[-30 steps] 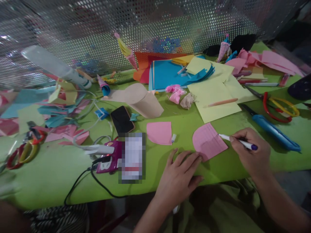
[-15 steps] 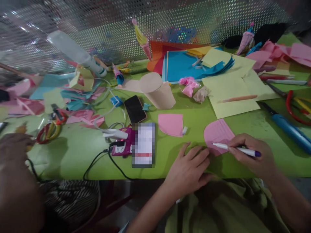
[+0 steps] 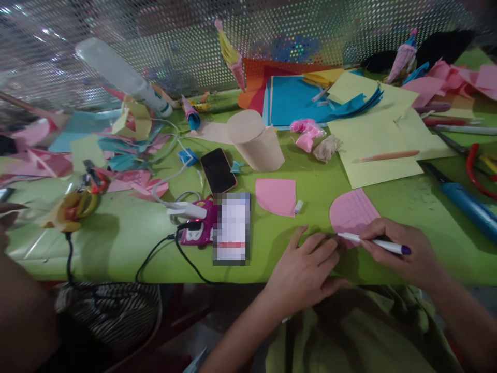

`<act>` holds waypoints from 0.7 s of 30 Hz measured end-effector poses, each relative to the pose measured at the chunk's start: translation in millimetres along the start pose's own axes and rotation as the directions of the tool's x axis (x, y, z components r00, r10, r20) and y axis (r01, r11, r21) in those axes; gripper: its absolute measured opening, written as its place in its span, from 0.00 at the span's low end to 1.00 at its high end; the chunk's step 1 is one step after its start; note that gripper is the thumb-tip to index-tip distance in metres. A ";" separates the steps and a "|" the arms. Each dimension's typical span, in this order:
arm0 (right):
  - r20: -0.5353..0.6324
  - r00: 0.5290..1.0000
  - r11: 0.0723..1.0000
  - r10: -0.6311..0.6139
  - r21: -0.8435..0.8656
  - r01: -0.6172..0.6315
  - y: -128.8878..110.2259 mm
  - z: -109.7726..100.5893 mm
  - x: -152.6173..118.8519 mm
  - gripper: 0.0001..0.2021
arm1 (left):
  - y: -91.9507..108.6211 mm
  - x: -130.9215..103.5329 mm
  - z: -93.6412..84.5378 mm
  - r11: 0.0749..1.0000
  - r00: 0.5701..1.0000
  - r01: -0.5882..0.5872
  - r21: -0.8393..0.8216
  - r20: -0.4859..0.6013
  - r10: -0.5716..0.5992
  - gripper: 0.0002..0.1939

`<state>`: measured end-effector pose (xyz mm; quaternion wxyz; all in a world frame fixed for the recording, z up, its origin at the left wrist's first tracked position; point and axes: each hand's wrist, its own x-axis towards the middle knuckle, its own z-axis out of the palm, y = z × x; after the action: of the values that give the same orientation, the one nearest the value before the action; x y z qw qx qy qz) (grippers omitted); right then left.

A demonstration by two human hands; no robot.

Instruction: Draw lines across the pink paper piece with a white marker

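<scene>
My right hand (image 3: 399,251) is closed round a white pen (image 3: 382,243) with a purple end. The pen's tip is at the lower left edge of a rounded pink paper piece (image 3: 351,210) with faint grid lines. My left hand (image 3: 306,264) lies palm down at the table's front edge, fingers spread, close to that paper's lower left side. A second pink paper piece (image 3: 275,197), cut like a quarter circle, lies beyond my left hand. A small white eraser-like bit (image 3: 298,207) rests beside it.
Phones (image 3: 219,171), a purple power strip (image 3: 199,223) and cables lie left of centre. A corded yellow tool (image 3: 72,210) and another person's arm (image 3: 19,305) are at the left. Behind are a paper roll (image 3: 256,140) and blue sheets (image 3: 289,101); a blue-handled knife (image 3: 466,202) lies right.
The pen and my right hand have shifted slightly left, towards the paper's edge. At the left, the other person's hand has drawn back, leaving the yellow tool on the table.
</scene>
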<state>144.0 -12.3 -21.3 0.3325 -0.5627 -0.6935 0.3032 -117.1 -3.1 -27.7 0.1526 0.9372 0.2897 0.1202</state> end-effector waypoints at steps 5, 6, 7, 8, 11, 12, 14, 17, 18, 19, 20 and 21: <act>-0.053 0.999 0.999 -0.008 -0.046 0.006 2.7 -1.4 -2.3 0.03 | -0.5 0.0 -0.1 1.000 1.000 0.003 -0.003 0.009 -0.003 0.26; -0.072 0.997 0.998 -0.013 -0.058 0.009 3.0 -1.8 -2.6 0.02 | -0.7 0.0 -0.1 1.000 1.000 0.005 -0.004 0.011 -0.004 0.26; -0.090 0.996 0.998 -0.014 -0.066 0.008 3.3 -2.3 -2.9 0.02 | -1.0 -0.1 -0.1 1.000 1.000 0.004 -0.005 0.011 -0.004 0.26; -0.105 0.994 0.997 -0.010 -0.072 0.003 3.4 -2.8 -3.3 0.03 | -1.2 -0.2 0.0 1.000 1.000 0.004 -0.007 0.007 -0.004 0.26; -0.147 0.989 0.997 0.016 -0.076 -0.028 4.2 -4.2 -4.7 0.04 | -1.4 -0.5 0.2 1.000 1.000 0.004 -0.014 -0.006 -0.004 0.26; -0.169 0.985 0.996 0.026 -0.078 -0.039 4.6 -4.6 -5.3 0.05 | -1.4 -0.6 0.3 1.000 1.000 0.005 -0.015 -0.010 -0.005 0.26; -0.222 0.974 0.994 0.038 -0.091 -0.060 5.7 -5.1 -6.6 0.05 | -1.2 -0.6 0.6 1.000 1.000 0.008 -0.012 -0.012 -0.008 0.25; -0.288 0.956 0.990 0.054 -0.108 -0.088 7.0 -5.6 -7.8 0.05 | -1.0 -0.5 1.2 1.000 1.000 0.017 -0.011 -0.007 -0.017 0.25; -0.305 0.951 0.989 0.056 -0.112 -0.094 7.1 -5.7 -7.9 0.05 | -0.9 -0.6 1.3 1.000 1.000 0.021 -0.013 -0.004 -0.021 0.26; -0.327 0.943 0.988 0.057 -0.116 -0.100 7.0 -5.9 -7.9 0.05 | -0.9 -0.6 1.5 1.000 1.000 0.023 -0.016 -0.001 -0.023 0.26; -0.351 0.935 0.987 0.056 -0.123 -0.105 6.8 -6.1 -7.9 0.05 | -0.9 -0.7 1.5 1.000 1.000 0.024 -0.019 0.002 -0.024 0.26; -0.377 0.925 0.985 0.054 -0.133 -0.111 6.6 -6.2 -7.8 0.05 | -0.9 -0.7 1.5 0.999 1.000 0.024 -0.022 0.006 -0.023 0.26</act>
<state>154.0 -18.4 -23.8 0.4009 -0.6623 -0.6146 0.1514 -117.7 -3.2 -29.5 0.1652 0.9323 0.2989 0.1189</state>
